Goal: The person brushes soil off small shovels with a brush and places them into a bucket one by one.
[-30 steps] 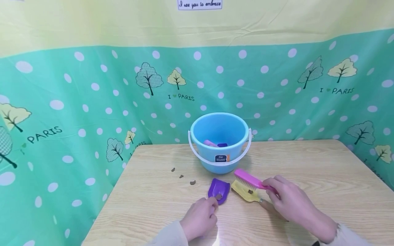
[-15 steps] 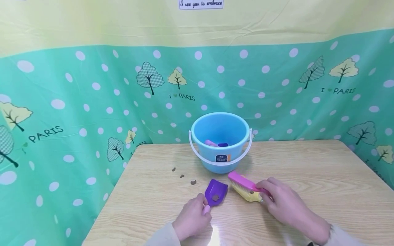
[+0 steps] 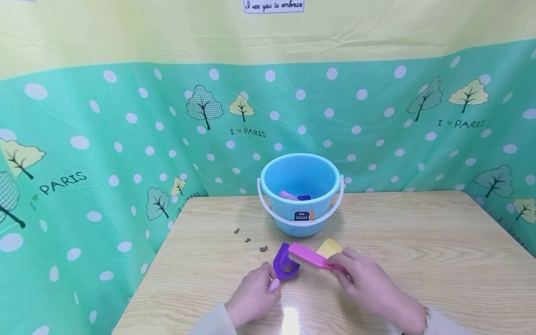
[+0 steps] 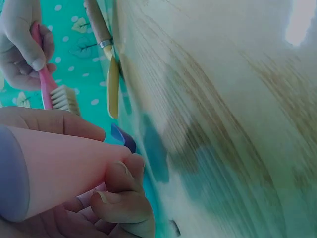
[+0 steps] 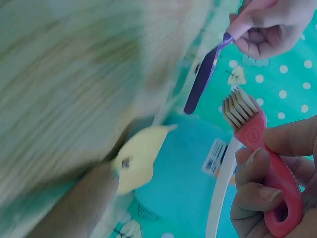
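My left hand grips the pink handle of a small shovel with a purple scoop. A brown bit lies in that scoop. In my right hand is a pink brush, held by its handle, its pale bristles overlapping the purple scoop's right side in the head view. Just right of the scoop, a yellow shovel rests on the table, partly hidden behind the brush and right hand. The right wrist view shows a dark bit on its blade and a brown handle.
Behind the shovels stands a light blue bucket with a white handle. Pink and purple pieces show inside it. Several brown bits lie on the wooden table left of the purple scoop. A green patterned cloth hangs behind.
The brush has moved left, from over the yellow shovel to the purple scoop. My left hand has drawn the purple shovel slightly left. The yellow shovel stays on the table.
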`<state>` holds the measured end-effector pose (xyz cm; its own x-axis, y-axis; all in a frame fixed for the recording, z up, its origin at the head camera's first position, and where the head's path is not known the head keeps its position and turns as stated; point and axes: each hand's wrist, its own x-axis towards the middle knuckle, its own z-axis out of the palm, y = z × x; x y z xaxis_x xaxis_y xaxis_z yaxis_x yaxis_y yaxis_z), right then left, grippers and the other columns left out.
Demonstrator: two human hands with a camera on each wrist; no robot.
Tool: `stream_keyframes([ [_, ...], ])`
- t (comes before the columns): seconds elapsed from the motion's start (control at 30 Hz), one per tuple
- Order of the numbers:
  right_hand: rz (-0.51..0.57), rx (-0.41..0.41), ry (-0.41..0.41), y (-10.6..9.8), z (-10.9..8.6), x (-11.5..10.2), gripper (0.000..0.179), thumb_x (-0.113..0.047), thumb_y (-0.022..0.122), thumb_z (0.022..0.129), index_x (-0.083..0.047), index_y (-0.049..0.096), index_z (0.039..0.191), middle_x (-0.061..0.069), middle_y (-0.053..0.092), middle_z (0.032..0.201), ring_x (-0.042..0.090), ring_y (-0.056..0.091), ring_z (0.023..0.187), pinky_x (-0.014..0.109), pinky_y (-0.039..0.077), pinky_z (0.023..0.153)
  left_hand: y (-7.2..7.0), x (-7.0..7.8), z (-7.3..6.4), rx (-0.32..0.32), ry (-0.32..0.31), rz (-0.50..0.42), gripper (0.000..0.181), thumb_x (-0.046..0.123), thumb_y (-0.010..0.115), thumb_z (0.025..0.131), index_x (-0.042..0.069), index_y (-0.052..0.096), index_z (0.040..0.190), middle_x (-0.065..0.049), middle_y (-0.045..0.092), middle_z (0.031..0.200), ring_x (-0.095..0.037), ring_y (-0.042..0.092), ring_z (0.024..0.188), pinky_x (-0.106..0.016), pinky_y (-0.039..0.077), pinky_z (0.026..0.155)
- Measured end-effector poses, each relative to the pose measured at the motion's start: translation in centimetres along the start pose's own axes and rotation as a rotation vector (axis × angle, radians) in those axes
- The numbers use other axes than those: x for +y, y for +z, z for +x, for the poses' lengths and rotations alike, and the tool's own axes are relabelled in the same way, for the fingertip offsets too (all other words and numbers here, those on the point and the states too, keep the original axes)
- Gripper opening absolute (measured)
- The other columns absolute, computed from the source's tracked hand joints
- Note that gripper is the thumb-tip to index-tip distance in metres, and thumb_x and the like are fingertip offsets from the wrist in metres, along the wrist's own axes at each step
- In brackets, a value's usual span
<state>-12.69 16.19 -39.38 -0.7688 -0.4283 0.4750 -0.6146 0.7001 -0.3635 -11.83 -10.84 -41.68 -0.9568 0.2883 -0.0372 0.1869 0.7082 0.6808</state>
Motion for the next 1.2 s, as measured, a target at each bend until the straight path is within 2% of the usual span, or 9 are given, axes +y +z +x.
stream_keyframes([
  [0.1,0.026,-0.042,0.001,0.7,0.1,-0.7,0.026,-0.005,0.073,0.078,-0.020,0.069,0.098,-0.017,0.050,0.081,-0.002,0.042,0.064,0.017,0.042,0.055,-0.2,-0.1,-0.2,0.002,0.004,0.003,0.024,0.009,0.065,0.075,0.008,0.053,0.095,0.000,0.054,0.076,-0.010,0.049,0.058,-0.025,0.043,0.047],
  [0.3,0.044,-0.171,0.068,1.9,0.3,-2.0,0.024,-0.012,0.067,0.085,-0.027,0.068,0.104,-0.020,0.053,0.087,-0.003,0.048,0.072,0.022,0.048,0.065,-0.6,-0.4,-0.5,0.015,0.004,0.034,0.024,0.009,0.066,0.074,0.008,0.053,0.093,0.001,0.052,0.075,-0.010,0.047,0.058,-0.025,0.042,0.047],
  [0.43,0.040,-0.239,0.086,2.6,0.3,-2.3,0.023,-0.016,0.065,0.088,-0.031,0.067,0.105,-0.021,0.055,0.094,-0.004,0.053,0.082,0.028,0.052,0.074,-0.8,-0.4,-0.7,0.015,0.002,0.036,0.023,0.009,0.066,0.075,0.008,0.053,0.093,0.001,0.051,0.074,-0.010,0.047,0.056,-0.025,0.042,0.046],
  [0.57,0.055,-0.284,0.114,3.0,0.4,-2.3,0.023,-0.018,0.064,0.089,-0.032,0.066,0.107,-0.021,0.054,0.094,-0.004,0.052,0.081,0.029,0.052,0.076,-1.0,-0.4,-0.9,0.007,0.008,0.028,0.022,0.009,0.065,0.076,0.007,0.052,0.093,0.001,0.051,0.073,-0.010,0.047,0.055,-0.025,0.042,0.044],
  [0.67,0.047,-0.268,0.109,3.3,0.5,-2.2,0.023,-0.018,0.064,0.089,-0.031,0.066,0.107,-0.021,0.053,0.093,-0.004,0.051,0.081,0.028,0.052,0.075,-1.1,-0.4,-1.0,0.001,-0.001,0.042,0.021,0.009,0.065,0.077,0.008,0.052,0.094,0.002,0.051,0.073,-0.010,0.047,0.055,-0.024,0.043,0.045],
  [0.83,-0.016,-0.184,0.079,3.9,0.7,-1.8,0.022,-0.017,0.065,0.087,-0.029,0.067,0.105,-0.018,0.055,0.094,-0.002,0.053,0.082,0.028,0.052,0.071,-1.3,-0.5,-1.2,-0.010,-0.024,0.057,0.020,0.011,0.064,0.077,0.009,0.053,0.094,0.002,0.051,0.074,-0.010,0.048,0.056,-0.024,0.043,0.046],
  [1.0,-0.024,-0.192,0.103,4.1,0.9,-1.4,0.022,-0.018,0.065,0.087,-0.029,0.067,0.107,-0.017,0.055,0.092,-0.001,0.051,0.078,0.027,0.050,0.067,-1.5,-0.6,-1.5,-0.005,-0.013,0.056,0.019,0.010,0.065,0.077,0.009,0.052,0.092,0.002,0.050,0.072,-0.010,0.047,0.055,-0.024,0.042,0.045],
  [1.2,-0.010,-0.166,0.094,4.4,1.1,-1.0,0.022,-0.015,0.066,0.086,-0.026,0.068,0.105,-0.017,0.053,0.088,-0.001,0.050,0.073,0.023,0.047,0.061,-1.5,-0.8,-1.8,0.001,0.001,0.064,0.019,0.010,0.065,0.077,0.009,0.053,0.091,0.003,0.050,0.071,-0.008,0.046,0.054,-0.024,0.042,0.045],
])
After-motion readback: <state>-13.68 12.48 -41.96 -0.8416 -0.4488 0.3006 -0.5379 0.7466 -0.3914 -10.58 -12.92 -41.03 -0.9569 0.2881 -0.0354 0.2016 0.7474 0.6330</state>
